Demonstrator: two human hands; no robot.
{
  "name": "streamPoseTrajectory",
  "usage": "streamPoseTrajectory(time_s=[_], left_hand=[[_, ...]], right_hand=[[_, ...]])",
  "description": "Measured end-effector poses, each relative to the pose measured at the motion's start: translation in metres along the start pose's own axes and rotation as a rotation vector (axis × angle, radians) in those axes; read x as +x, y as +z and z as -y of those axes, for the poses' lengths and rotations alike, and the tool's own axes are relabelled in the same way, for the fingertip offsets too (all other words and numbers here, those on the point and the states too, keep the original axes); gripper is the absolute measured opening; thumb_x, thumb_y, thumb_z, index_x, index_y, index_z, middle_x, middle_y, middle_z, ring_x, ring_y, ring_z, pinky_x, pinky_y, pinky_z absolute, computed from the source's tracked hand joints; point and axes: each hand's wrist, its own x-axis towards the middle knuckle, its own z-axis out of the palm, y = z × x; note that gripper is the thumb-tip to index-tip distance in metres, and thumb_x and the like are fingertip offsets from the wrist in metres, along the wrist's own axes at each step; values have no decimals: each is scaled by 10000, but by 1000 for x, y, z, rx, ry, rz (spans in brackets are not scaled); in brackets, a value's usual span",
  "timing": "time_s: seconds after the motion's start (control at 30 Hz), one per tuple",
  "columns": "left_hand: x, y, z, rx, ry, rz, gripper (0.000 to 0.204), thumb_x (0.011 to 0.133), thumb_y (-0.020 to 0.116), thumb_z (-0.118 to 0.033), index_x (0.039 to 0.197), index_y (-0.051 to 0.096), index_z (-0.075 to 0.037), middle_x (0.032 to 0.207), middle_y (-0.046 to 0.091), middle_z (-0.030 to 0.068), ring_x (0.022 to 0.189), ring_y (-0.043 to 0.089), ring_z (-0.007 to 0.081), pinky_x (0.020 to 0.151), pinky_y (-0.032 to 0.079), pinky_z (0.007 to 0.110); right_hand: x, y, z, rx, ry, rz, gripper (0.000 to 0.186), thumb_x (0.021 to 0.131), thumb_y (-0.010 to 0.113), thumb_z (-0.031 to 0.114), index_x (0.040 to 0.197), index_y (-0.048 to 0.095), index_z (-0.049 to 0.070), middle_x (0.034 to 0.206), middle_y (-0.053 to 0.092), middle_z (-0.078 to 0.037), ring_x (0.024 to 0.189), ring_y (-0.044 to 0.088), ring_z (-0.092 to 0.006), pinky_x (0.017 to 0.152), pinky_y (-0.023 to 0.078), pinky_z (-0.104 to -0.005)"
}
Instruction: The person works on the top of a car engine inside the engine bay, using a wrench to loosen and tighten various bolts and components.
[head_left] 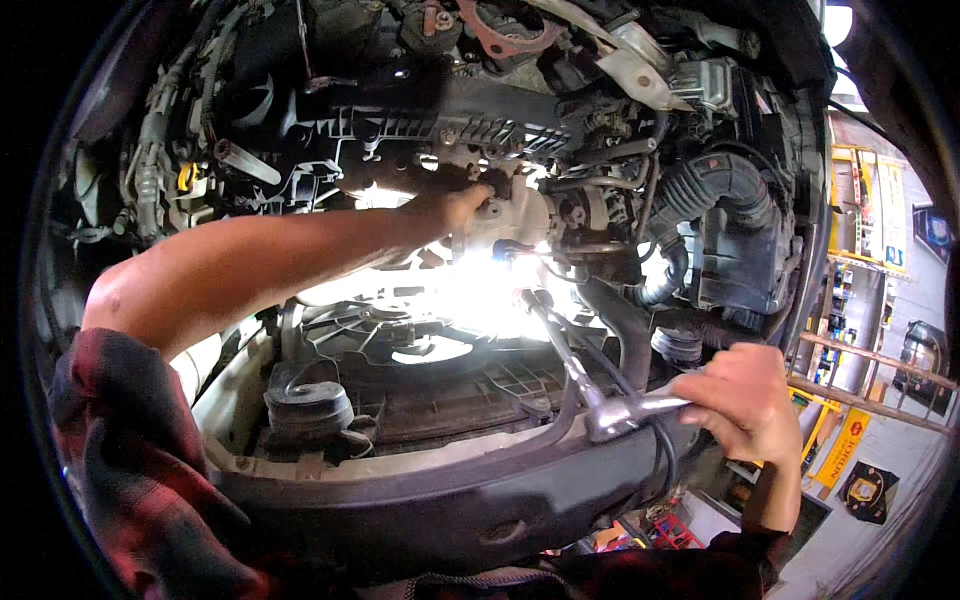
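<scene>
My right hand (745, 400) is closed around the handle of a shiny ratchet wrench (630, 412), over the front edge of an engine bay. From the ratchet head a long extension bar (568, 350) slants up and left into a brightly lit gap in the engine. Glare hides where its far end sits. My left arm stretches across the bay from the left. At its end my left hand (465, 207) touches a pale metal housing (515, 215) in the middle of the engine; its fingers are mostly hidden, so their grip cannot be made out.
A ribbed black intake hose (715, 190) and a black box (740, 255) fill the right side. Below the glare lies a fan shroud (460, 375), behind the dark front crossmember (420, 510). A thin black cable (668, 450) hangs beside the ratchet. Shelving (860, 300) stands beyond on the right.
</scene>
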Motion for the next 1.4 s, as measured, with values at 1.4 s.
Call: streamPoseTrajectory(time_s=[1.4], left_hand=[[-15,32,85,-453,-94,455,369,975,609,-338,1185,545,-42,1072,644,113,931,656,223,803,547,387]], right_hand=[[96,66,30,-434,-207,142,84,728,613,155,726,567,86,647,580,-27,631,621,-189,575,444,-332]])
